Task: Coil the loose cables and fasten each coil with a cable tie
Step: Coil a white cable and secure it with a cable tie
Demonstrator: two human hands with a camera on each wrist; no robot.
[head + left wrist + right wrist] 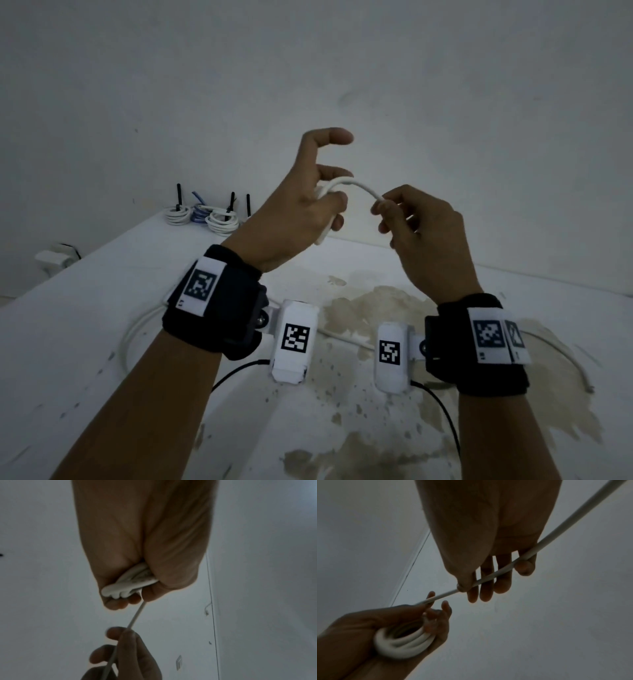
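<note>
My left hand point(308, 202) is raised above the table and holds a small coil of white cable point(402, 641) in its palm, thumb and index finger lifted off it. From the coil point(126, 586) a free strand of the same cable point(359, 186) arches right to my right hand point(407, 222), which pinches the strand between thumb and fingers. In the right wrist view the strand point(496, 573) runs across my right fingers point(486, 589) and away to the upper right. The loose rest of the cable point(346, 337) lies on the table below my wrists.
The white table point(102, 342) has brown stains near me. At its far left corner lie three finished coils point(202, 216), two white and one bluish, with black ties point(178, 198) sticking up. A white clamp-like object point(56, 258) sits off the left edge. A wall stands behind.
</note>
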